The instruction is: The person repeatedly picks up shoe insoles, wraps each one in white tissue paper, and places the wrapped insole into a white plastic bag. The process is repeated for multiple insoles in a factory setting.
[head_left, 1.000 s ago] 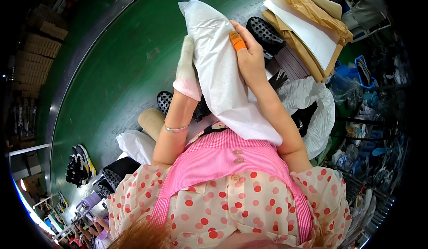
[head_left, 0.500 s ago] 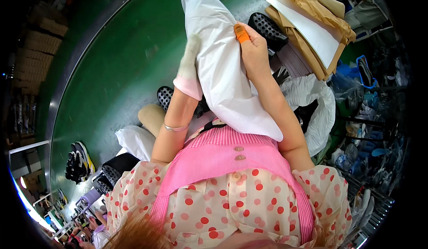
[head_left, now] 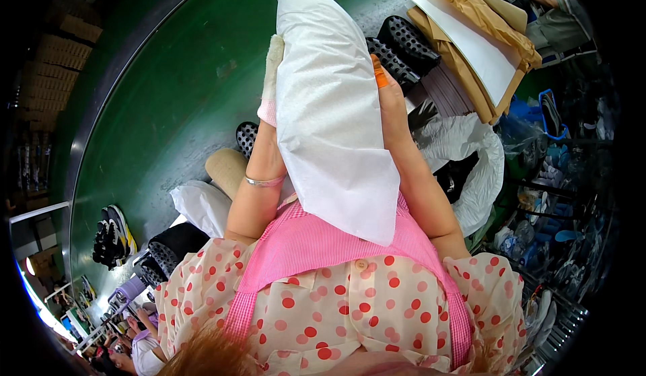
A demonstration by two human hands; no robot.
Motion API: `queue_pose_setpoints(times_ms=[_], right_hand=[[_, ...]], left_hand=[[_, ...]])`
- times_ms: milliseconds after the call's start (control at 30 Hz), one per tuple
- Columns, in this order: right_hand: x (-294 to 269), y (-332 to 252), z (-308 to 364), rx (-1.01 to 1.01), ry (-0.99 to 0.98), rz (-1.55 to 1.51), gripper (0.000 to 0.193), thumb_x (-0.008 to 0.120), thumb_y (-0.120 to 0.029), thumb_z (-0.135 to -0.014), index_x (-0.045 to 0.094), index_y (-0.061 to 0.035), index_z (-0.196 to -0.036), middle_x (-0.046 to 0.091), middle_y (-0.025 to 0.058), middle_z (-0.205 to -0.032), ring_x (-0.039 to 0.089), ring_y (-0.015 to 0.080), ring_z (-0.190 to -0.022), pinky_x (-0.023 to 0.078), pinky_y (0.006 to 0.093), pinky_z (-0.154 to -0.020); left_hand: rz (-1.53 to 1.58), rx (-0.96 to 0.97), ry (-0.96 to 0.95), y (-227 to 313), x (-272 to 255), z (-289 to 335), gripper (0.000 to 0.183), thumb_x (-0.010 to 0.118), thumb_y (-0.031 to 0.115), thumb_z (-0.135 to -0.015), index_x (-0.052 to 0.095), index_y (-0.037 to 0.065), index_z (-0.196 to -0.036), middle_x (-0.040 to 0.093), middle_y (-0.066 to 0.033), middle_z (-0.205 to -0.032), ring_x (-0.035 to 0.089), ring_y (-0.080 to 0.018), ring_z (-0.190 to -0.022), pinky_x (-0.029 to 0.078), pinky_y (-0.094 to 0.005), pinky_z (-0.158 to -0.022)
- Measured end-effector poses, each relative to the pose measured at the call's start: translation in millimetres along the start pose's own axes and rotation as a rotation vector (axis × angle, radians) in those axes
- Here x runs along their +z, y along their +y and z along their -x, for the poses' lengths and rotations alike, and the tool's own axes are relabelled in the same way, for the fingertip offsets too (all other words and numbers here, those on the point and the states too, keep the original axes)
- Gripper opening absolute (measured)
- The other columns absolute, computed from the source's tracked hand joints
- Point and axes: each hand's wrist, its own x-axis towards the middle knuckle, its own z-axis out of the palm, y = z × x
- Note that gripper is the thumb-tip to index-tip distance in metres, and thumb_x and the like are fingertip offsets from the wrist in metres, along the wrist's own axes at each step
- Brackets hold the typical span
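Note:
A long bundle of thin white wrapping paper (head_left: 326,100) is held up in front of my chest, its loose lower flap hanging over the pink apron (head_left: 303,245). My left hand (head_left: 271,80), in a white glove with a pink cuff, grips its left edge; the thumb shows and the fingers are hidden behind. At the right edge my right hand (head_left: 390,100) holds on, bare except for an orange finger cover (head_left: 379,73) on the thumb. Whatever the paper wraps is out of sight.
Black shoes with dotted soles (head_left: 408,45) lie on the green work surface (head_left: 175,80), near brown paper with white sheets (head_left: 464,43). A white plastic bag (head_left: 488,187) stands right of my forearm. On the left are a beige roll (head_left: 227,171) and black-and-yellow shoes (head_left: 114,236).
The paper bundle has turned more upright and looks fuller, its lower flap shifting left and down. My right hand has moved down along its edge; my left hand has moved slightly up and left.

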Motion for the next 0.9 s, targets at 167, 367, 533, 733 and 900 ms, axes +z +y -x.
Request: queue_pose_setpoints(times_ms=[167,367,533,733,900], right_hand=[[-10.2,1.4,-12.8,-0.370,0.071,0.504,0.018,0.050,-0.010,-0.095,0.061,0.0002,-0.105,0.064,0.0007,-0.093,0.058,0.0068,-0.081,0.046,0.0208,-0.074],[-15.7,-16.1,-5.0,-0.013,0.047,0.271,0.020,0.049,-0.009,-0.094,0.063,0.0019,-0.103,0.065,0.0024,-0.088,0.058,0.0055,-0.074,0.047,0.0206,-0.067],[-14.0,-3.2,0.6,0.192,0.000,-0.002,0.033,0.054,-0.028,-0.097,0.061,0.0017,-0.110,0.066,0.0042,-0.095,0.061,0.0077,-0.076,0.050,0.0222,-0.069],[-9.5,5.9,15.1,0.324,-0.005,-0.073,0.049,0.053,-0.042,-0.095,0.057,0.0020,-0.116,0.066,0.0088,-0.105,0.067,0.0155,-0.087,0.055,0.0277,-0.076],[-12.7,2.9,3.0,0.265,-0.012,-0.142,0.048,0.050,-0.043,-0.097,0.057,0.0012,-0.114,0.066,0.0077,-0.101,0.065,0.0126,-0.085,0.053,0.0254,-0.074]], left_hand=[[-0.027,0.035,0.020,-0.8,1.2,6.4,0.071,0.053,0.057,-0.090,0.041,0.007,-0.138,0.051,-0.0129,-0.131,0.054,-0.0259,-0.114,0.047,-0.0367,-0.098],[0.072,-0.012,0.065,-0.9,14.8,10.7,0.058,0.046,0.050,-0.096,0.042,0.009,-0.137,0.053,-0.0097,-0.129,0.055,-0.0232,-0.112,0.047,-0.0360,-0.096],[0.073,-0.018,0.115,0.7,22.8,18.1,0.069,0.050,0.057,-0.090,0.040,0.010,-0.140,0.051,-0.0100,-0.133,0.054,-0.0256,-0.115,0.046,-0.0369,-0.097],[0.113,-0.015,0.102,-1.9,17.2,11.3,0.067,0.052,0.054,-0.091,0.040,0.010,-0.140,0.049,-0.0102,-0.135,0.052,-0.0265,-0.117,0.043,-0.0381,-0.101],[0.399,-0.052,-0.116,-12.8,14.0,13.5,0.065,0.053,0.051,-0.093,0.038,0.008,-0.140,0.046,-0.0097,-0.139,0.047,-0.0225,-0.125,0.039,-0.0371,-0.106]])
